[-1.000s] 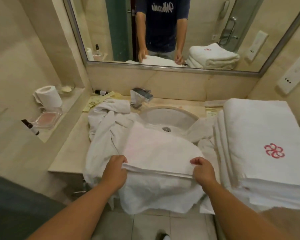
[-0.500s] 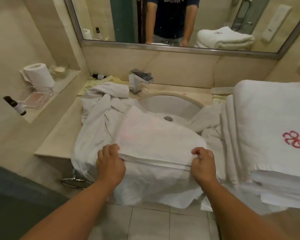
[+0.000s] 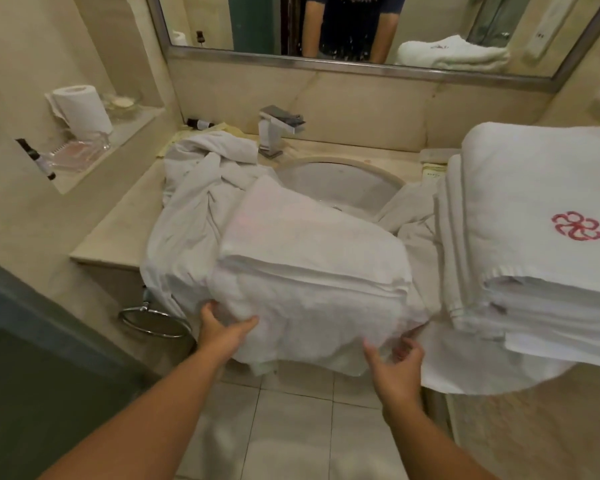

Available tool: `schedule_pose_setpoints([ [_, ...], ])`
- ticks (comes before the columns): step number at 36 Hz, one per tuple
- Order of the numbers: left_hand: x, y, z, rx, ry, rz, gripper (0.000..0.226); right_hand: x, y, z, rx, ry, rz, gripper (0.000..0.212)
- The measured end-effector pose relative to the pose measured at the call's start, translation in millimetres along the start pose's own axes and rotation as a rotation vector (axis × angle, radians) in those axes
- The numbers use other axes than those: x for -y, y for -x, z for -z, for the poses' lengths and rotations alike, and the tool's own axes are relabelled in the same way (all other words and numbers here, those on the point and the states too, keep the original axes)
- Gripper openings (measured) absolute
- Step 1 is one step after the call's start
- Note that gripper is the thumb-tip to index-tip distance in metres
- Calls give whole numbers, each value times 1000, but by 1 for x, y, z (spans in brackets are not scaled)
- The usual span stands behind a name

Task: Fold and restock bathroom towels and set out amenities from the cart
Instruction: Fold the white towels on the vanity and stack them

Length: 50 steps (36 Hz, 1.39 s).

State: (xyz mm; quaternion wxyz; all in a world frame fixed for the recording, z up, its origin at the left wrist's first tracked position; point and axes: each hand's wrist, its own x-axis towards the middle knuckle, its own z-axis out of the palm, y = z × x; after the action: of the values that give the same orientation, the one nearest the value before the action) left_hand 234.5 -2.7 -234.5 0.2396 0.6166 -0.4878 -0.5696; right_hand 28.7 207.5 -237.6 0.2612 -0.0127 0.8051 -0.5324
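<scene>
A white towel (image 3: 312, 251), partly folded, lies over the front of the vanity and hangs off its edge. My left hand (image 3: 222, 329) grips the hanging part at its lower left, thumb on top and fingers underneath. My right hand (image 3: 395, 362) holds the lower right corner from below, fingers tucked under the cloth. A stack of folded white towels (image 3: 534, 216) with a red flower mark sits on the right of the counter. A crumpled white towel (image 3: 201, 188) lies on the left.
The sink basin (image 3: 340, 181) and faucet (image 3: 274, 133) sit behind the towel. A side ledge holds a toilet roll (image 3: 84, 105), a glass tray (image 3: 77, 152) and a small dark bottle (image 3: 37, 161). A chrome towel ring (image 3: 153, 320) hangs under the counter. Tiled floor lies below.
Both hands let go of the folded top edge and dropped to the hanging lower edge of the towel, which they now hold from beneath. The view shifted slightly down.
</scene>
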Motion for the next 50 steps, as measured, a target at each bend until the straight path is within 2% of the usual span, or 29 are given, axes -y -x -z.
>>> schedule_pose_setpoints([
  [3, -4, -8, 16, 60, 9, 36, 93, -10, -6, 4, 199, 54, -27, 98],
  [6, -13, -3, 24, 193, -55, 106, 50, 1, -18, 5, 290, -50, -96, 91],
  [8, -15, 2, 28, 262, -39, 147, 33, 9, -24, 6, 314, -108, -152, 80],
  [14, -25, 28, 41, 443, 168, 367, 51, 13, -20, 13, 415, -63, -266, 60],
  [18, -35, 44, 51, 515, 226, 400, 37, 19, -6, 14, 469, -112, -291, 47],
  [21, -43, 52, 62, 570, 263, 368, 43, 24, 6, 13, 519, -176, -341, 46],
  [24, -50, 61, 74, 613, 312, 341, 85, 32, 21, 13, 560, -234, -392, 43],
  [25, -53, 66, 78, 635, 342, 336, 89, 35, 26, 12, 572, -259, -401, 46],
  [28, -69, 85, 85, 691, 411, 296, 81, 43, 39, 10, 580, -371, -410, 67],
  [32, -97, 113, 88, 731, 484, 238, 84, 56, 57, 10, 598, -539, -469, 55],
  [35, -118, 130, 91, 684, 519, 178, 103, 64, 69, 13, 658, -643, -499, 54],
  [37, -130, 137, 93, 661, 556, 165, 107, 69, 79, 15, 713, -655, -511, 48],
  [39, -140, 146, 93, 660, 559, 169, 95, 70, 86, 16, 756, -648, -511, 47],
  [42, -148, 155, 91, 693, 566, 202, 58, 72, 90, 16, 742, -626, -484, 52],
  [46, -153, 160, 93, 750, 567, 224, 58, 76, 79, 26, 577, -748, -409, 50],
  [48, -154, 163, 89, 745, 579, 240, 58, 82, 74, 31, 505, -786, -395, 42],
  [50, -158, 166, 82, 732, 611, 250, 44, 89, 72, 32, 451, -817, -399, 37],
])
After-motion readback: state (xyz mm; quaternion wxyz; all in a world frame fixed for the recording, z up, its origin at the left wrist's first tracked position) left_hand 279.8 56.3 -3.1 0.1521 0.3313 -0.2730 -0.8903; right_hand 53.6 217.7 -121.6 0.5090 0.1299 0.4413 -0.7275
